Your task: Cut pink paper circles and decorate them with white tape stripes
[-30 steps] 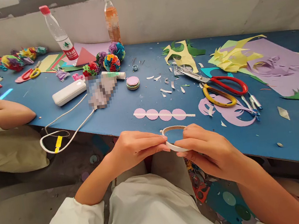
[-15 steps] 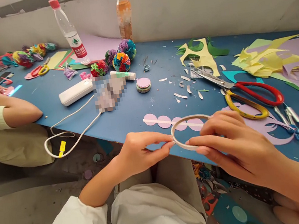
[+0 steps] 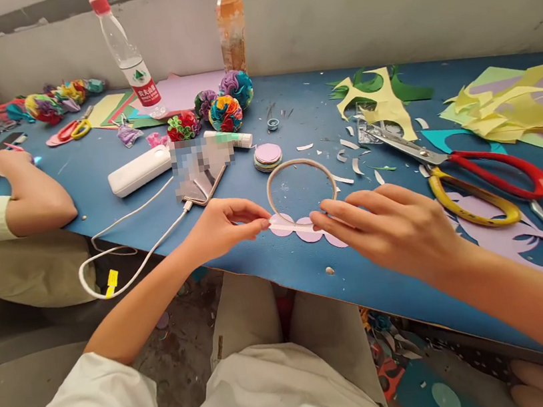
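Observation:
A row of lilac paper circles (image 3: pixel 310 232) lies near the table's front edge, a pale strip of tape running across it. At the strip's left end is my left hand (image 3: pixel 227 226), thumb and forefinger pinched on the tape. A thin ring-shaped roll of tape (image 3: pixel 296 161) is tilted up, its lower edge against the strip. My right hand (image 3: pixel 389 231) comes in from the right, long fingers over the row and against the ring's right side; its thumb is hidden below. Just behind the ring is a small stack of paper discs (image 3: pixel 268 155).
Big scissors (image 3: pixel 481 187) with red and yellow handles lie right of my right hand, among paper scraps. Behind are a phone (image 3: pixel 207 179), power bank (image 3: pixel 140 171), glue stick (image 3: pixel 228 139), water bottle (image 3: pixel 140 80) and orange drink bottle (image 3: pixel 232 30). Another person's arm (image 3: pixel 37 189) rests at left.
Both hands have moved forward over the paper circles, carrying the tape roll from the table's edge down to the strip. The other person's hand at far left has shifted slightly.

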Available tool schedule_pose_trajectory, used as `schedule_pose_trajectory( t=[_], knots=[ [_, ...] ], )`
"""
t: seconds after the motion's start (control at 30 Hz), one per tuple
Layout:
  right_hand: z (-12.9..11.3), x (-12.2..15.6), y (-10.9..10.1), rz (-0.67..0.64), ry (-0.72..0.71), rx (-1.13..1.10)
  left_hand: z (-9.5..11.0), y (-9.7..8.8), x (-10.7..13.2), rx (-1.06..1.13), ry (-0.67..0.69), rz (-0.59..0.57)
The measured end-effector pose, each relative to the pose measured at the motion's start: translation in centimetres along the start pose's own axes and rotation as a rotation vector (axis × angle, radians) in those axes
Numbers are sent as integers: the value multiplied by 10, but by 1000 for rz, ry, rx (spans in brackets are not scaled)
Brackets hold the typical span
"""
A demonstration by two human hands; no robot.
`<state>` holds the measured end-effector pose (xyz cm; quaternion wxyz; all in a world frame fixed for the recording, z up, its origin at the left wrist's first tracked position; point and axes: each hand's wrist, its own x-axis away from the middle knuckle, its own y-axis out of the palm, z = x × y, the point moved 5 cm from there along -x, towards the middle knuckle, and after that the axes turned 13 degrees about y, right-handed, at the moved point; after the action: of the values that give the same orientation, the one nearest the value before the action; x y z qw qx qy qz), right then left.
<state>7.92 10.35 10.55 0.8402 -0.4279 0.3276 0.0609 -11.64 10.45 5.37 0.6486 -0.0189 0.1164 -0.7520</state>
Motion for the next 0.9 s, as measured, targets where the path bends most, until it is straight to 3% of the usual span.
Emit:
schedule_pose_trajectory(
  t=[0.2,0.37,0.57,0.77,0.9],
  knots=[
    [6,5,32,-82,177,-280,-12,-13,-9,16,-117,-41],
    [22,5,38,97,436,-586,-18,-12,-13,43,-169,-58],
    [25,-3,43,295,428,-667,-23,-7,-16,81,-202,-108],
    [23,-6,58,186,467,-647,-24,-8,-19,160,-200,-127],
    [21,-17,54,194,430,-523,-20,0,-16,277,-222,-246]
  ],
)
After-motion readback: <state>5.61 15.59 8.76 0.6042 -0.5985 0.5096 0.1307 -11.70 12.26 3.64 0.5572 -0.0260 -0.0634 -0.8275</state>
